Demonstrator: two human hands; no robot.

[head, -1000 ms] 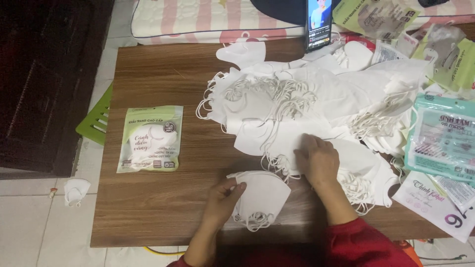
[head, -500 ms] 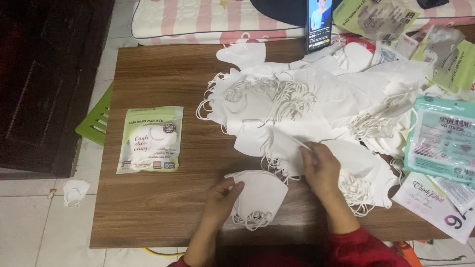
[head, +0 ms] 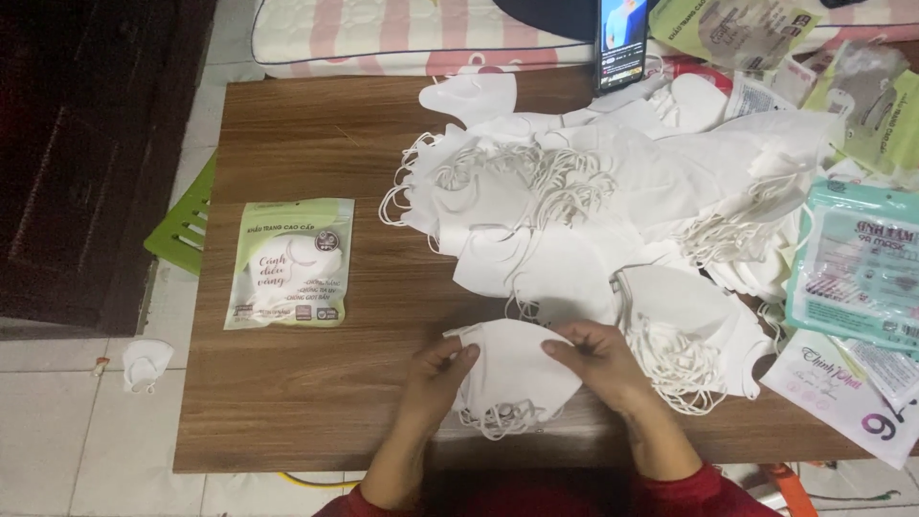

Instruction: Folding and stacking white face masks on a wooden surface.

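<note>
The wooden bench (head: 316, 402) carries a large loose heap of white masks (head: 613, 201) across its far and right side, none of them bagged as far as can be seen. One sealed green packet (head: 290, 264) lies alone to the left, so the packing looks barely begun. At the near edge sits a small stack of folded masks (head: 512, 378), with the left hand (head: 436, 369) and right hand (head: 598, 356) pinching its two ends between fingers and thumb.
</note>
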